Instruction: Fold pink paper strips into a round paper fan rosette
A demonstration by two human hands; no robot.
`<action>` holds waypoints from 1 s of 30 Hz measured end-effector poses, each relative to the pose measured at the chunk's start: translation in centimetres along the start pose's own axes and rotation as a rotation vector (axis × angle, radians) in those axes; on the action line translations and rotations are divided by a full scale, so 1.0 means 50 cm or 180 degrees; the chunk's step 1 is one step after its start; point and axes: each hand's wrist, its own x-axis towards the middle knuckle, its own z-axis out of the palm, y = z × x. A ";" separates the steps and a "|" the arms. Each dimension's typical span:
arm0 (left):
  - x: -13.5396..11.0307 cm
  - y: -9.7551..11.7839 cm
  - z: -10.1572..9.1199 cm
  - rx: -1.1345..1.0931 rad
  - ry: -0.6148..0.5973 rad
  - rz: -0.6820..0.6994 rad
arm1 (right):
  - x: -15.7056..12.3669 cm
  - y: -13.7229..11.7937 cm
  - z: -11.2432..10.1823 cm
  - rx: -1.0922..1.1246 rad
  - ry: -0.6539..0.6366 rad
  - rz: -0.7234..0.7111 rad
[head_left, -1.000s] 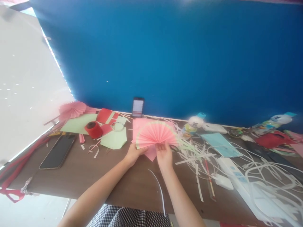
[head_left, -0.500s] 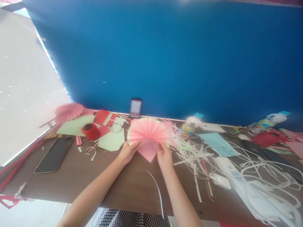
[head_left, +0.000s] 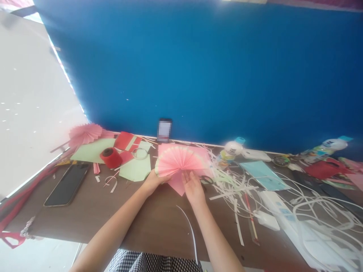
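A pleated pink paper fan [head_left: 181, 159] with a pale green rim is spread in a half circle at the middle of the table. My left hand [head_left: 154, 182] pinches its lower left corner, thumb along the bottom edge. My right hand [head_left: 194, 185] is turned palm up, its fingers stretched out by the fan's lower middle; whether they touch the folds I cannot tell. Beneath the fan lies a pink paper sheet [head_left: 178, 184], one corner pointing towards me. A thin white paper strip [head_left: 190, 226] curves on the table between my forearms.
To the left are a black phone [head_left: 66, 185], a red thread spool [head_left: 111, 158], green paper [head_left: 136, 168] and another pink fan [head_left: 85, 133]. On the right lie tangled paper strips [head_left: 235, 185], a bottle [head_left: 229, 151], blue paper [head_left: 263, 175] and a power strip [head_left: 279, 207] with white cables.
My right hand has let go of the fan's right corner and moved left, turning palm up with its fingers straightened. The fan now lies lower and flatter. My left hand keeps its grip.
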 end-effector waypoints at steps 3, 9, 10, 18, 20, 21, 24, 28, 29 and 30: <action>-0.010 0.007 0.012 0.0490 -0.0086 0.0363 | 0.000 0.007 -0.001 -0.0160 -0.0030 -0.0224; -0.023 0.010 0.013 0.0527 -0.1116 0.0145 | 0.002 -0.003 -0.005 -0.0388 -0.0121 -0.0319; -0.023 0.009 0.009 0.0291 -0.1347 -0.0092 | 0.002 -0.007 -0.006 -0.0437 -0.0181 -0.0300; -0.001 0.031 -0.020 -0.1019 -0.0779 -0.0048 | -0.001 -0.012 -0.005 -0.1000 -0.0617 0.0007; 0.002 0.025 -0.024 -0.0582 -0.0408 0.0058 | -0.003 -0.004 -0.007 -0.1291 -0.0648 -0.0032; 0.004 0.019 -0.025 -0.0377 -0.0243 0.0110 | -0.003 0.000 -0.008 -0.1430 -0.0627 -0.0113; 0.007 0.003 -0.019 -0.0037 0.0040 0.0219 | -0.003 0.010 -0.012 -0.1714 -0.0419 -0.0455; 0.007 0.016 -0.022 0.0322 0.0324 0.0376 | -0.001 0.017 -0.013 -0.1698 -0.0284 -0.0551; 0.007 0.029 -0.032 0.0471 0.0416 0.0413 | 0.000 0.017 -0.013 -0.1618 -0.0284 -0.0473; 0.008 0.045 -0.046 0.0658 0.0514 0.0383 | 0.000 0.017 -0.012 -0.1517 -0.0270 -0.0382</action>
